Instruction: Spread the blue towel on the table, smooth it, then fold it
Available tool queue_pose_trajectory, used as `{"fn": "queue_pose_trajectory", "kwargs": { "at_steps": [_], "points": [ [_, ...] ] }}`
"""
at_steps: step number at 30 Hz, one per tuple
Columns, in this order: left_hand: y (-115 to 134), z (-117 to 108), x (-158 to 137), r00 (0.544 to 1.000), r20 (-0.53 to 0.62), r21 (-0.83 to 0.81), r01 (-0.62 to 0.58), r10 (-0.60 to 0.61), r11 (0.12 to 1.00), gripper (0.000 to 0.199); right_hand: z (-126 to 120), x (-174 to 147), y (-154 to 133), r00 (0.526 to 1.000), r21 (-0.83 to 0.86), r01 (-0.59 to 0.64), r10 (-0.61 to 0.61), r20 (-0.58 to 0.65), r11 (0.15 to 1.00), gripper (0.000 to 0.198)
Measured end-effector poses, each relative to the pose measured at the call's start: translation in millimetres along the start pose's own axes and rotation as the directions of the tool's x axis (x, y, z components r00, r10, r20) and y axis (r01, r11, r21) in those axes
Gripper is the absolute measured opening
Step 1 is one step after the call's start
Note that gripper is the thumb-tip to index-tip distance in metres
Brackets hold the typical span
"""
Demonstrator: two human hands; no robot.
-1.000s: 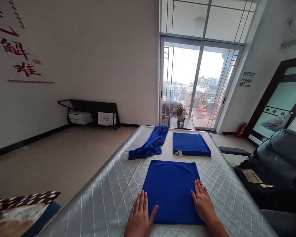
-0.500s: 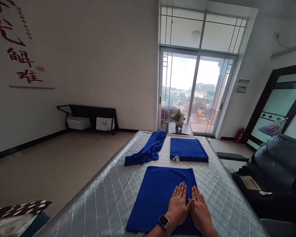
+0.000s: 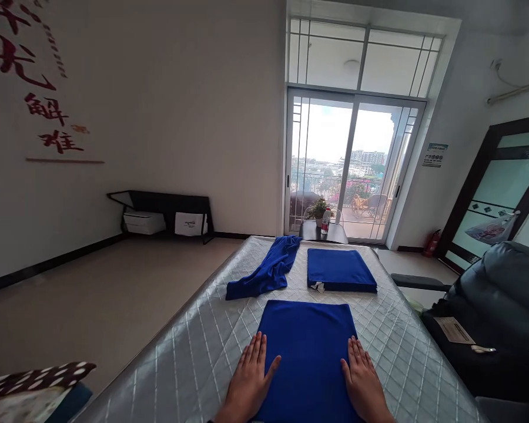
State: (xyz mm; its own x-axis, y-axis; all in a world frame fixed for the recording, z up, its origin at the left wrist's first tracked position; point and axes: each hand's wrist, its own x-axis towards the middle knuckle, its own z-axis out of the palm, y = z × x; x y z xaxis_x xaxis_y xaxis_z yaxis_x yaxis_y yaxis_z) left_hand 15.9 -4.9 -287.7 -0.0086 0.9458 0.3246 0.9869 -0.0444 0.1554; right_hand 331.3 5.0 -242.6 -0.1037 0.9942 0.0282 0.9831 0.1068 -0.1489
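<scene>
A blue cloth [image 3: 306, 358], laid out as a flat rectangle, lies on the silver quilted mattress [image 3: 180, 352] right in front of me. At its left edge rests my left hand [image 3: 250, 376], palm down with the fingers straight and the thumb spread. My right hand [image 3: 362, 376] lies flat along the opposite edge in the same way. Neither hand grips anything. Farther off to the right sits a neat stack of folded blue cloths [image 3: 340, 269] with white tags at its near corner. Left of that stack lies a crumpled blue cloth [image 3: 267, 271].
Beyond the mattress stands a small table [image 3: 311, 230] with a potted plant [image 3: 320, 210] and a bottle [image 3: 325, 221]. A dark armchair [image 3: 502, 305] is close on the right. Patterned fabric [image 3: 30, 388] shows at lower left, and a black rack [image 3: 167, 202] stands by the wall.
My left hand has slid leftward from the middle of the cloth to its left edge. My right hand stays near the right edge. The view has shifted slightly.
</scene>
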Motion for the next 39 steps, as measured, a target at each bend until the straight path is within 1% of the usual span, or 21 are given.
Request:
{"fn": "queue_pose_trajectory", "kwargs": {
  "at_steps": [2, 6, 9, 12, 14, 16, 18, 21, 23, 27, 29, 31, 33, 36, 38, 39],
  "points": [
    [-5.8, 1.2, -1.6, 1.0, -0.017, -0.005, 0.006, -0.006, 1.0, 0.076, -1.8, -0.7, 0.1, 1.0, -0.009, -0.007, 0.007, 0.015, 1.0, 0.067],
    [-6.2, 2.7, 0.3, 1.0, -0.003, -0.037, 0.026, -0.027, 0.999, 0.079, -8.4, 8.2, 1.8, 1.0, -0.012, -0.001, 0.001, 0.025, 1.0, 0.068],
    [-5.4, 1.3, 3.0, 0.999, 0.025, -0.053, 0.031, -0.029, 0.998, 0.08, -18.4, 31.8, -0.6, 1.0, -0.011, 0.026, -0.026, -0.004, 1.0, 0.067],
    [-5.0, -3.8, 4.3, 0.998, 0.055, -0.06, 0.045, -0.042, 0.997, 0.081, -28.2, 64.8, -5.8, 0.997, 0.006, 0.05, -0.05, -0.053, 0.999, 0.065],
    [-5.1, -7.0, 4.4, 0.997, 0.065, -0.064, 0.052, -0.047, 0.997, 0.083, -30.6, 84.4, -7.6, 0.997, 0.016, 0.048, -0.047, -0.063, 0.999, 0.063],
    [-6.1, -7.3, 4.5, 0.997, 0.068, -0.061, 0.047, -0.043, 0.997, 0.082, -28.3, 97.9, -6.5, 0.998, 0.022, 0.038, -0.037, -0.056, 0.999, 0.062],
    [-8.0, -3.8, 5.0, 0.997, 0.064, -0.054, 0.036, -0.033, 0.998, 0.079, -22.1, 104.8, -2.9, 0.998, 0.026, 0.032, -0.03, -0.053, 0.999, 0.062],
    [-12.0, 4.6, 6.8, 0.999, 0.042, -0.046, 0.022, -0.02, 0.999, 0.073, -10.8, 108.2, 3.4, 0.997, 0.022, 0.036, -0.035, -0.074, 0.999, 0.063],
    [-14.8, 7.6, 8.4, 0.999, 0.043, -0.047, 0.027, -0.025, 0.999, 0.073, -5.4, 109.1, 6.1, 0.995, 0.019, 0.033, -0.032, -0.09, 0.999, 0.063],
    [-17.8, 1.5, 12.9, 0.994, 0.096, -0.04, 0.055, -0.051, 0.998, 0.077, -2.1, 111.4, 8.1, 0.996, 0.043, 0.022, -0.019, -0.086, 0.999, 0.064],
    [-12.1, -5.4, 16.5, 0.992, 0.113, -0.026, 0.05, -0.047, 0.998, 0.078, -2.1, 112.3, 8.5, 0.997, 0.061, 0.021, -0.016, -0.079, 0.998, 0.064],
    [3.9, -12.5, 21.8, 0.992, 0.123, -0.027, -0.001, 0.004, 1.0, 0.076, -2.0, 112.8, 8.9, 0.997, 0.071, 0.021, -0.016, -0.077, 0.997, 0.064],
    [32.5, -17.9, 30.7, 0.983, 0.154, -0.057, -0.093, 0.101, 0.994, 0.074, -1.5, 113.1, 9.4, 0.997, 0.067, 0.023, -0.018, -0.078, 0.997, 0.064],
    [93.7, -19.1, 54.5, 0.937, 0.205, -0.16, -0.253, 0.283, 0.954, 0.071, 0.0, 112.9, 11.1, 0.997, 0.034, 0.025, -0.022, -0.078, 0.999, 0.063],
    [137.8, -13.1, 76.3, 0.904, 0.184, -0.241, -0.339, 0.386, 0.909, 0.068, 1.7, 112.4, 13.5, 0.996, 0.011, 0.046, -0.045, -0.078, 0.999, 0.062],
    [158.1, -8.2, 87.6, 0.896, 0.168, -0.269, -0.36, 0.412, 0.893, 0.067, 2.7, 112.0, 14.9, 0.995, 0.004, 0.06, -0.059, -0.077, 0.998, 0.062]
  ]
}}
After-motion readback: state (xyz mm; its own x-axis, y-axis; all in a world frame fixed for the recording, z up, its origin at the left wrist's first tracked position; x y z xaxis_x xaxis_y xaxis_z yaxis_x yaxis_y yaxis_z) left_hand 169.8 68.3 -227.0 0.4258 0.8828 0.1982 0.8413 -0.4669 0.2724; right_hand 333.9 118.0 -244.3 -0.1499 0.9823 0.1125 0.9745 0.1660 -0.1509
